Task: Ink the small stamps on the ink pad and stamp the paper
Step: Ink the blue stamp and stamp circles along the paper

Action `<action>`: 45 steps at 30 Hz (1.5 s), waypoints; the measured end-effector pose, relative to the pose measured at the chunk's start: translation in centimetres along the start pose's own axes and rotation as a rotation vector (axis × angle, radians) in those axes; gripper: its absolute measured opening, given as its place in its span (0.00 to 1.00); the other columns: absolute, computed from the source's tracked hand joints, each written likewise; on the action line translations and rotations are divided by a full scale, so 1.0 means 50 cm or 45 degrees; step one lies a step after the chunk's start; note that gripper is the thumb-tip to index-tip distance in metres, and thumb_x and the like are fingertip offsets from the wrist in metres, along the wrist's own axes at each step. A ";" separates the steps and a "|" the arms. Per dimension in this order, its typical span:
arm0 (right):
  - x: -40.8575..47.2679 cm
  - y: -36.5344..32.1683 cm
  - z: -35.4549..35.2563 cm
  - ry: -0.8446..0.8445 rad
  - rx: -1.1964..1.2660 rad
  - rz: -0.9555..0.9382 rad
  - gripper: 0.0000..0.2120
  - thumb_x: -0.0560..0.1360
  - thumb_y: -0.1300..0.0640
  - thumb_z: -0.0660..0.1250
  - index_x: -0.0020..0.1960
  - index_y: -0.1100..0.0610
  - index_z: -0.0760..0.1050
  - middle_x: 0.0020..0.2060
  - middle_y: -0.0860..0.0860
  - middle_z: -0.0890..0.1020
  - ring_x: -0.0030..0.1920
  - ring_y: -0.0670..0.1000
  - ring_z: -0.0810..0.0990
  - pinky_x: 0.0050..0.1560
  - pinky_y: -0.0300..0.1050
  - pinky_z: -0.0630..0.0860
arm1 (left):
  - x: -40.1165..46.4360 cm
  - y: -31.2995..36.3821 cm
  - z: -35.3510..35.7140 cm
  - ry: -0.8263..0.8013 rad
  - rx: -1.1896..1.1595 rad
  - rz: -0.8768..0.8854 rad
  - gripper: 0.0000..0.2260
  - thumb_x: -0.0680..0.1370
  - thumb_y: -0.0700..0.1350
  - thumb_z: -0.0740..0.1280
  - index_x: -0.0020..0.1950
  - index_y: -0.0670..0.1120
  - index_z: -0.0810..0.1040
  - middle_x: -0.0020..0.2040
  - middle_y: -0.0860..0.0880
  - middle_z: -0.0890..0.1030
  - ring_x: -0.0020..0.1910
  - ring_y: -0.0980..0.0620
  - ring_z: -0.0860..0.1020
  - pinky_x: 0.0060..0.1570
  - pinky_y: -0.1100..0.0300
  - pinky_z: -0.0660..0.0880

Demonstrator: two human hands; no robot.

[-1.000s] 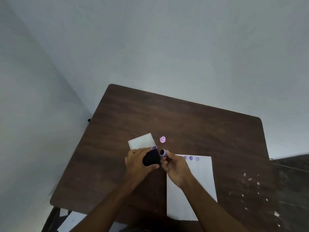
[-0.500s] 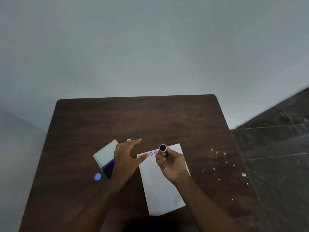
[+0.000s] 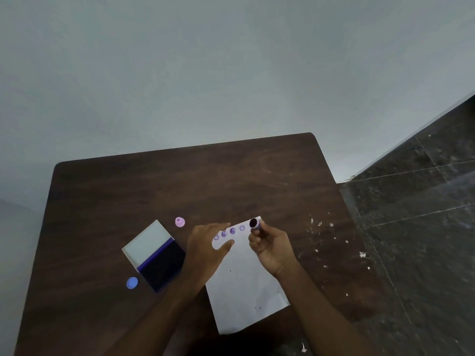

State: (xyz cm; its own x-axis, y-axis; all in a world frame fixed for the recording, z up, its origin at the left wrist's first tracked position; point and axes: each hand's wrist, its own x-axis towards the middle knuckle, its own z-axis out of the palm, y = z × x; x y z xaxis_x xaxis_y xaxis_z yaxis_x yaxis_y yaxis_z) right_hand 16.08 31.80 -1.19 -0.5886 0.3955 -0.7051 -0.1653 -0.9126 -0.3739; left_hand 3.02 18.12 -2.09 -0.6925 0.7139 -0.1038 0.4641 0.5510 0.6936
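Note:
A white paper (image 3: 244, 291) lies on the brown table (image 3: 180, 188), with several purple stamp marks (image 3: 228, 232) in a row near its far edge. My right hand (image 3: 272, 249) holds a small stamp (image 3: 255, 223) above the paper's far right corner, its dark inked face turned up towards me. Over the paper's far left corner, my left hand (image 3: 208, 246) is spread open with nothing in it. To the left lies the open ink pad (image 3: 163, 265), its white lid folded back. A pink stamp (image 3: 180, 222) and a blue stamp (image 3: 132, 283) rest beside the pad.
A pale wall runs behind the table's far edge. Dark tiled floor (image 3: 424, 227) lies to the right. White specks (image 3: 321, 224) dot the table's right side.
My left hand let go of the ink pad and moved right over the paper. My right hand carried the stamp from the pad to the paper's far edge. The camera view swung.

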 end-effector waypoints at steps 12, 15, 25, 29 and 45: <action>0.068 0.008 -0.024 0.590 -1.502 -0.453 0.10 0.72 0.48 0.72 0.48 0.53 0.80 0.40 0.45 0.82 0.35 0.44 0.81 0.29 0.27 0.72 | 0.056 0.018 0.093 -0.243 0.428 -0.056 0.33 0.66 0.67 0.70 0.69 0.58 0.69 0.65 0.54 0.76 0.58 0.51 0.73 0.62 0.56 0.67; 0.082 0.013 -0.026 0.546 -1.663 -0.496 0.10 0.73 0.48 0.70 0.49 0.53 0.79 0.45 0.49 0.84 0.38 0.46 0.81 0.36 0.29 0.74 | 0.062 0.010 0.102 -0.177 0.435 -0.060 0.32 0.65 0.68 0.70 0.65 0.57 0.72 0.61 0.54 0.79 0.56 0.50 0.75 0.58 0.56 0.68; 0.106 0.018 -0.032 0.485 -1.882 -0.604 0.14 0.75 0.51 0.69 0.57 0.58 0.79 0.53 0.54 0.83 0.51 0.51 0.82 0.54 0.41 0.78 | 0.084 -0.002 0.133 -0.140 0.545 -0.084 0.29 0.62 0.67 0.73 0.56 0.51 0.77 0.55 0.50 0.81 0.51 0.48 0.77 0.54 0.55 0.71; 0.102 0.019 -0.033 0.514 -1.859 -0.649 0.14 0.75 0.51 0.69 0.56 0.57 0.79 0.52 0.54 0.84 0.49 0.51 0.82 0.52 0.41 0.79 | 0.090 -0.005 0.139 -0.136 0.581 -0.077 0.28 0.61 0.67 0.74 0.53 0.52 0.77 0.53 0.50 0.82 0.49 0.48 0.78 0.52 0.54 0.71; 0.099 0.015 -0.026 0.477 -1.914 -0.766 0.13 0.75 0.55 0.69 0.55 0.62 0.80 0.48 0.57 0.84 0.48 0.52 0.82 0.51 0.42 0.80 | 0.094 -0.008 0.143 -0.116 0.603 -0.066 0.28 0.58 0.68 0.74 0.51 0.54 0.78 0.51 0.51 0.82 0.47 0.49 0.77 0.51 0.54 0.71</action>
State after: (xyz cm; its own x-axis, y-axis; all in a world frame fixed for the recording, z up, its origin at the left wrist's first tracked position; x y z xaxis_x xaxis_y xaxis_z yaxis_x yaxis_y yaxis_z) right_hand 14.06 33.20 -5.73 -0.4802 0.8354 -0.2675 0.7080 0.1890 -0.6805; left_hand 3.51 24.36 -7.95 -0.6800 0.7037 -0.2059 0.6454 0.7078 0.2871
